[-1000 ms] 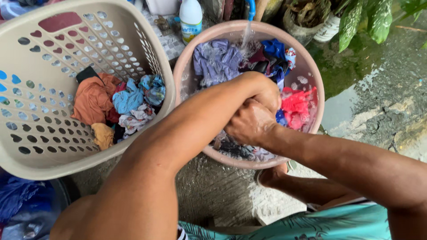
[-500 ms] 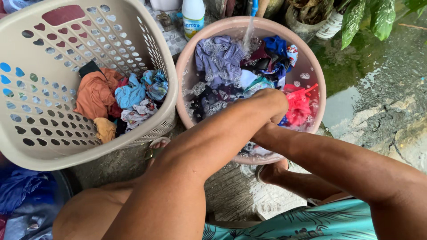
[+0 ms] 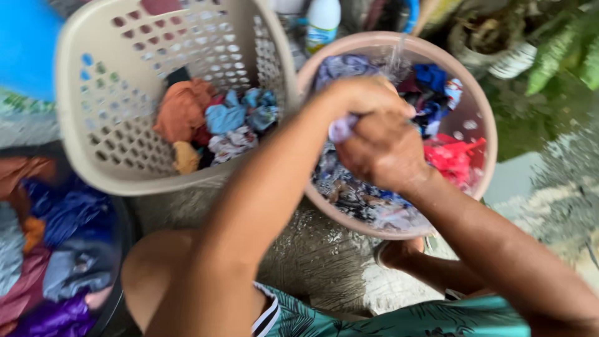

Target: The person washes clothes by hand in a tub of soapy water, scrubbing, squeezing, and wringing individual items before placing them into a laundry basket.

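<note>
Lilac wet cloth (image 3: 341, 128) sits bunched between 2 hands above the pink basin (image 3: 483, 125): the left hand (image 3: 362, 97) is closed over its top, the right hand (image 3: 382, 151) is clenched on it from below. Soapy, mixed-colour laundry (image 3: 437, 93) fills the basin. Just left stands a beige perforated basket (image 3: 93, 125) holding dry clothes (image 3: 206, 122).

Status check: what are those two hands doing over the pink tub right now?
Left hand and right hand both clenched on a pale lilac cloth, above the pink basin. Water stream running in. Nothing blocking; laundry basket beside it.
</note>
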